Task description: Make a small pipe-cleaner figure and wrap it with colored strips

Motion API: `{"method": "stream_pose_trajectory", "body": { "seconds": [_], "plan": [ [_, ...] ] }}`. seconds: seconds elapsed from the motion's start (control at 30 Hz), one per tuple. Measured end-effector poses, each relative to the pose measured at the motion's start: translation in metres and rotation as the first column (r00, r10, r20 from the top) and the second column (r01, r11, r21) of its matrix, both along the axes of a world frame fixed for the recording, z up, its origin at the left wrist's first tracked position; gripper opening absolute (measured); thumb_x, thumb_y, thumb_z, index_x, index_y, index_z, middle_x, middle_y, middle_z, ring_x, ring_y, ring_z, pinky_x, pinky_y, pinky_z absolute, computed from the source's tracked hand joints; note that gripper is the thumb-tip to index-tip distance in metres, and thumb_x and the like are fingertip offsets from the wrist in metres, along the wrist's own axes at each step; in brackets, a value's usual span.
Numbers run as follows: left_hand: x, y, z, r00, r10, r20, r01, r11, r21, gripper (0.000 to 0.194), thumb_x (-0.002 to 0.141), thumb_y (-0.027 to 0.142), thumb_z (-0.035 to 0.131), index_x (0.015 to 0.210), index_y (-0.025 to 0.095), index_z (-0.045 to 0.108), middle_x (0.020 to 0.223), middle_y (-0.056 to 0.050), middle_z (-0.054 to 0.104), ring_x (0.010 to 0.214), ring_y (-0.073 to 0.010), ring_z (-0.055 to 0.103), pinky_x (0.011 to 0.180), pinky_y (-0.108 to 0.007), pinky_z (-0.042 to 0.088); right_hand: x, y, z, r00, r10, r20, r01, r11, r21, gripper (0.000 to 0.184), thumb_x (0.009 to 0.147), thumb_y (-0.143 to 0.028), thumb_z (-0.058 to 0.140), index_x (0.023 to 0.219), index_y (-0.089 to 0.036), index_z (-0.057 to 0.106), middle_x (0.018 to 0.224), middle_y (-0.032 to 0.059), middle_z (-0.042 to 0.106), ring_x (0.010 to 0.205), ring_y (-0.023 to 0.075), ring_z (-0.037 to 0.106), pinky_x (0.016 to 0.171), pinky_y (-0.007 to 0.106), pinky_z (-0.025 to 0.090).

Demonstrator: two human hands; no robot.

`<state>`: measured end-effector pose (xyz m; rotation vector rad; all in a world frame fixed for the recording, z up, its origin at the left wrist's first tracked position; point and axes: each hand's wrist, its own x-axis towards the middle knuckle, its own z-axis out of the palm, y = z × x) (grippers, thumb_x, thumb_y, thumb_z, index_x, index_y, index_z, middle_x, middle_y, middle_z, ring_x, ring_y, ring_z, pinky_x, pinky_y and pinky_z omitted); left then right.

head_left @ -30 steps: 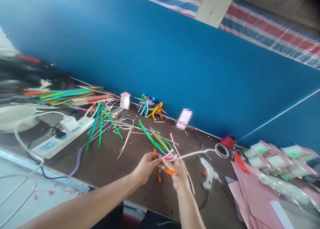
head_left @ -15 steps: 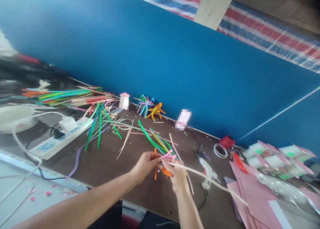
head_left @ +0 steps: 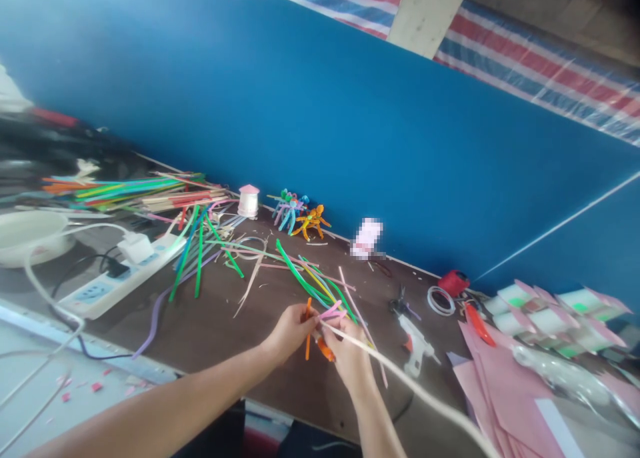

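Note:
My left hand (head_left: 291,333) is closed in a pinch on an orange pipe cleaner (head_left: 308,348), whose ends stick out above and below the fingers. Close beside it, my right hand (head_left: 350,358) is also closed, gripping the same small bundle. An orange coiled part (head_left: 326,351) shows under its fingers. Pink pipe cleaner ends (head_left: 334,309) poke up between the hands. From the pinch a long cream pipe cleaner (head_left: 400,371) sweeps over the right wrist to the lower right. The fingers hide where the pieces join.
Loose green pipe cleaners (head_left: 300,271) lie beyond my hands. Finished-looking orange figures (head_left: 313,223) stand by the blue wall (head_left: 320,111). A glue gun (head_left: 417,348) and pliers (head_left: 400,303) lie right, near pink sheets (head_left: 493,391). Left are a power strip (head_left: 120,281) and a bowl (head_left: 33,235).
Both hands have shifted slightly left with the bundle. The long cream pipe cleaner's free end has swung down, toward the bottom edge of the view.

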<state>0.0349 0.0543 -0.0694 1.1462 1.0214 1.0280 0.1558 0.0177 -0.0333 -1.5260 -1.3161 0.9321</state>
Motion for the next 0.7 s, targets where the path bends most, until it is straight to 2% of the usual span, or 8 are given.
{"method": "stream_pose_trajectory", "body": {
  "seconds": [0.13,0.2,0.33,0.43,0.57,0.7],
  "plan": [
    [0.0,0.005,-0.001,0.995,0.055,-0.083,-0.052,0.998,0.037,0.01,0.064,0.021,0.053,0.06,0.013,0.056,0.055,-0.001,0.059,0.055,-0.0142,0.054,0.055,-0.024,0.04,-0.003,-0.002,-0.006,0.985,-0.06,0.164,0.063,0.998,-0.013,0.021,0.071,-0.034,0.06,0.059,-0.018,0.066,0.042,-0.0006,0.056,0.036,0.0117,0.049,0.036,0.021,0.033],
    [-0.001,0.007,0.001,0.993,0.062,-0.102,-0.058,0.998,0.038,0.012,0.065,0.023,0.052,0.059,0.013,0.056,0.054,-0.001,0.058,0.055,-0.0141,0.054,0.055,-0.024,0.04,-0.004,-0.003,-0.005,0.975,-0.025,0.223,0.018,0.999,0.034,0.023,0.075,-0.034,0.056,0.062,-0.019,0.069,0.046,0.0004,0.059,0.04,0.0126,0.052,0.039,0.021,0.035],
    [-0.003,0.008,0.004,0.989,0.031,-0.145,-0.025,0.999,0.037,0.019,0.069,0.028,0.048,0.06,0.013,0.055,0.054,-0.001,0.058,0.053,-0.014,0.054,0.054,-0.024,0.041,-0.003,-0.005,-0.001,0.955,0.003,0.296,-0.05,0.988,0.149,0.024,0.08,-0.031,0.05,0.086,-0.022,0.071,0.068,0.0029,0.069,0.057,0.0157,0.061,0.053,0.022,0.043],
    [-0.004,0.008,0.005,0.981,0.001,-0.195,0.01,0.998,0.057,0.019,0.069,0.027,0.045,0.061,0.013,0.056,0.056,-0.002,0.06,0.056,-0.0146,0.056,0.058,-0.024,0.042,-0.002,-0.005,-0.001,0.919,0.017,0.393,-0.072,0.989,0.126,0.025,0.081,-0.031,0.048,0.088,-0.021,0.07,0.063,0.0015,0.068,0.052,0.0149,0.061,0.049,0.021,0.043],
    [-0.007,0.007,0.004,0.946,-0.008,-0.323,0.045,0.993,0.109,0.017,0.068,0.022,0.045,0.067,0.012,0.059,0.059,-0.002,0.06,0.06,-0.0153,0.056,0.058,-0.024,0.041,-0.001,-0.007,-0.003,0.803,0.0,0.595,-0.151,0.967,0.204,0.022,0.082,-0.024,0.047,0.08,-0.022,0.069,0.058,0.0004,0.066,0.049,0.0135,0.058,0.048,0.021,0.038],
    [-0.013,0.004,0.011,0.888,-0.005,-0.46,0.106,0.975,0.193,0.011,0.064,0.015,0.05,0.063,0.014,0.061,0.06,-0.001,0.058,0.062,-0.0155,0.054,0.062,-0.025,0.038,-0.002,-0.009,0.008,0.597,-0.075,0.799,-0.3,0.903,0.309,0.026,0.081,-0.013,0.044,0.067,-0.019,0.065,0.054,0.0017,0.061,0.051,0.0133,0.055,0.057,0.024,0.036]
  ]
}}
